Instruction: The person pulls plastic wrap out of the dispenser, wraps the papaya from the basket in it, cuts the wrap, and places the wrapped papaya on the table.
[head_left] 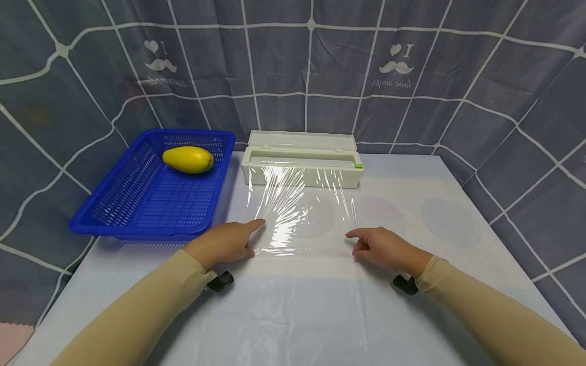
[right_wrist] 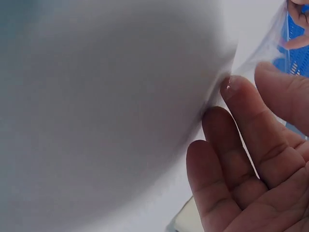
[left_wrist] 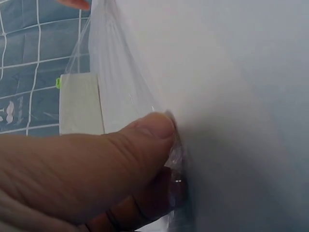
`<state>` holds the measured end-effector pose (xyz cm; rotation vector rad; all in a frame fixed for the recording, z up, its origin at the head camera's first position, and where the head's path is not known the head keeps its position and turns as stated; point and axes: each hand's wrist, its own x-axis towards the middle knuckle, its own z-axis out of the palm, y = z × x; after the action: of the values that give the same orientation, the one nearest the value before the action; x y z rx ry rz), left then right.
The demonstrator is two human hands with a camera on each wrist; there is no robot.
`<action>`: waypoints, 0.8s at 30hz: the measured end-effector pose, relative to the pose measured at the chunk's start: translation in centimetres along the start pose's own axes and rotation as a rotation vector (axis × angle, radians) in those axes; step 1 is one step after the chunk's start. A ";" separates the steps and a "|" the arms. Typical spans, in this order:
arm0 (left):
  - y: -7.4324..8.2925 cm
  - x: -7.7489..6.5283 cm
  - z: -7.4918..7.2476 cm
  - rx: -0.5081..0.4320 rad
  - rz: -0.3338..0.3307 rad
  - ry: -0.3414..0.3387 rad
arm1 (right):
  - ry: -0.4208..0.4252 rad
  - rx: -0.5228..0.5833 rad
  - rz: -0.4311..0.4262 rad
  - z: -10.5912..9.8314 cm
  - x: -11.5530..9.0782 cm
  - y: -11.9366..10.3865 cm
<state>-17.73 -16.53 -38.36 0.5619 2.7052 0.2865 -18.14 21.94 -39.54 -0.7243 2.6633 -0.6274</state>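
A clear sheet of cling film (head_left: 288,218) stretches from the long white dispenser box (head_left: 302,175) toward both hands. My left hand (head_left: 223,243) is at the film's near left corner. In the left wrist view, its thumb (left_wrist: 157,126) pinches the film edge against the fingers partly hidden behind it. Across the sheet, my right hand (head_left: 382,246) has its index finger pointing along the film's right edge. The right wrist view shows the index fingertip (right_wrist: 231,87) touching the film, the fingers fairly straight and the thumb (right_wrist: 277,87) apart from them.
Left of the dispenser stands a blue plastic basket (head_left: 210,213) holding a yellow papaya-shaped fruit (head_left: 187,159). The dispenser's lid (head_left: 302,140) is raised at the back, and a green piece (head_left: 358,165) sits at its right end. A grey checked curtain (head_left: 284,61) surrounds the white table (head_left: 320,315).
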 end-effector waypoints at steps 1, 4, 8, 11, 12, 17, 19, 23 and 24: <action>-0.1 -0.1 0.0 -0.011 0.005 -0.001 | 0.002 -0.006 -0.015 0.1 -0.1 0.0; -0.5 -0.3 0.1 -0.044 0.027 0.005 | 0.005 -0.016 -0.010 0.2 -0.3 -0.2; -1.1 -0.7 0.3 -0.104 0.073 0.020 | -0.001 -0.027 0.013 0.3 -0.4 -0.2; -1.3 -0.9 0.3 -0.153 0.092 0.017 | 0.002 -0.028 -0.005 0.2 -0.6 0.0; -1.4 -1.0 0.3 -0.155 0.102 0.017 | 0.004 -0.030 -0.013 0.2 -0.6 0.1; -1.6 -1.4 0.3 -0.143 0.141 0.001 | 0.024 -0.083 -0.089 0.4 -0.8 0.3; -1.7 -1.5 0.4 -0.136 0.160 0.005 | 0.037 -0.130 -0.122 0.6 -0.8 0.3; -1.8 -1.4 0.5 -0.113 0.213 0.049 | 0.067 -0.213 -0.166 0.8 -0.7 0.2; -1.9 -1.4 0.6 -0.107 0.225 0.061 | 0.071 -0.221 -0.167 0.8 -0.8 0.2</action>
<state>-16.94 -18.72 -38.96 0.8385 2.6660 0.5119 -17.26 22.23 -40.21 -1.0106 2.7868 -0.4087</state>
